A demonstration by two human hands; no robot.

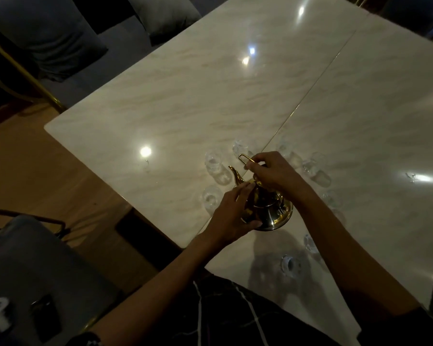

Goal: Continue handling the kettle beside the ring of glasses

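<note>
So the gold teapot [268, 208] is sitting on the marble table [185, 96], right by the seam between the two slabs and near the front edge, with little clear glass cups [213, 163] ringed around it. The right hand [273, 171] is pinching the thin wire handle [245, 158] up top, fingers curled around it, while the left hand [233, 213] is cupping the pot's side, fingers curved round the body just behind the spout [235, 174]. It looks like polished metal, so I'm guessing it's stiff but slick, and probably heavier if it's full; can't tell if it is. That wire handle is looking like the best place to lift from, with a steadying hand low on the belly. The cups look fragile and are standing close, so swinging the spout is risky.
</note>
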